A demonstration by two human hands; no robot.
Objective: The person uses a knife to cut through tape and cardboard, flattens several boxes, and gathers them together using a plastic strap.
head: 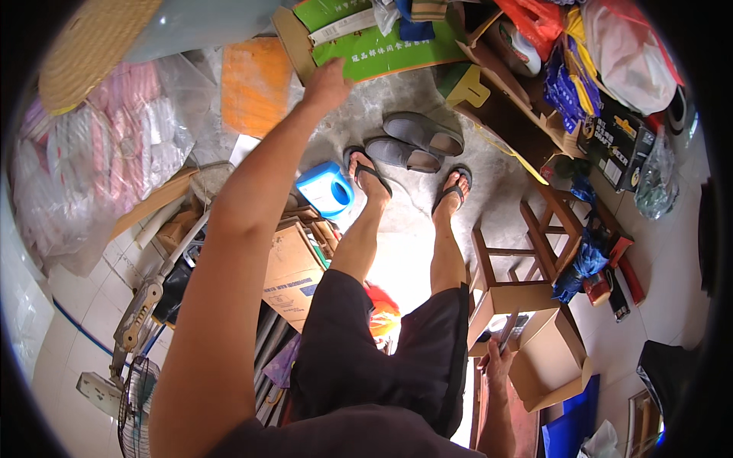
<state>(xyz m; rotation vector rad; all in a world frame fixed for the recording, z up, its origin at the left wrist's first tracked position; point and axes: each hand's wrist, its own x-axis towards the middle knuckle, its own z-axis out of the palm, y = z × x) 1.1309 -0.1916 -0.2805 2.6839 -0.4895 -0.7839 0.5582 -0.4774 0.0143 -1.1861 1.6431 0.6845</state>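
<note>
My left hand (327, 87) reaches far forward over the near corner of a green printed cardboard box (395, 54). Its fingers are bent at the box's edge; whether they grip the cardboard is not clear. A white strip (341, 27), a clear plastic bag and dark blue cloth lie on the box. Low at my right side, my right hand (497, 360) holds a slim bladed tool (507, 331), apparently a knife, pointing forward. Close to that hand stands an opened brown carton (550, 360).
Grey slip-on shoes (424, 134) and a blue-and-white plastic jug (326, 189) lie near my feet. Wooden stools (538, 240) and a folded blue umbrella (587, 255) are at right. Left are bagged pink bundles (123, 126), flattened cardboard (292, 269) and an electric fan (137, 401).
</note>
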